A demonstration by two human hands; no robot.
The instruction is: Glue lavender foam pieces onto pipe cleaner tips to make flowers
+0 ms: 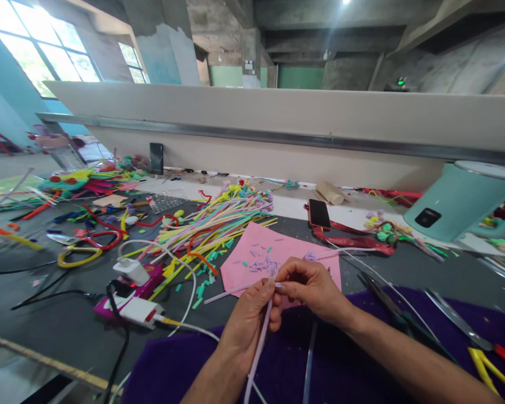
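My left hand point(252, 311) grips a pale lilac pipe-cleaner stem point(260, 350), which runs down toward the bottom edge. At the stem's top is a small fluffy lilac cluster point(271, 268). My right hand point(305, 285) pinches a tiny lilac piece point(278, 285) against the stem, close to the left fingertips. Beneath and behind both hands lies a pink sheet point(239, 252) scattered with short lilac bits point(258, 262) and a few green ones. Another lilac stem point(225, 294) crosses the sheet's left corner.
Colourful stems point(210, 224) pile up behind. Yellow-handled scissors point(79, 256) and a magenta power strip point(141, 286) sit left. A phone point(318, 214), a teal kettle point(458, 202), pliers point(387, 303) and large scissors point(463, 325) are right. Purple cloth point(340, 359) covers the near edge.
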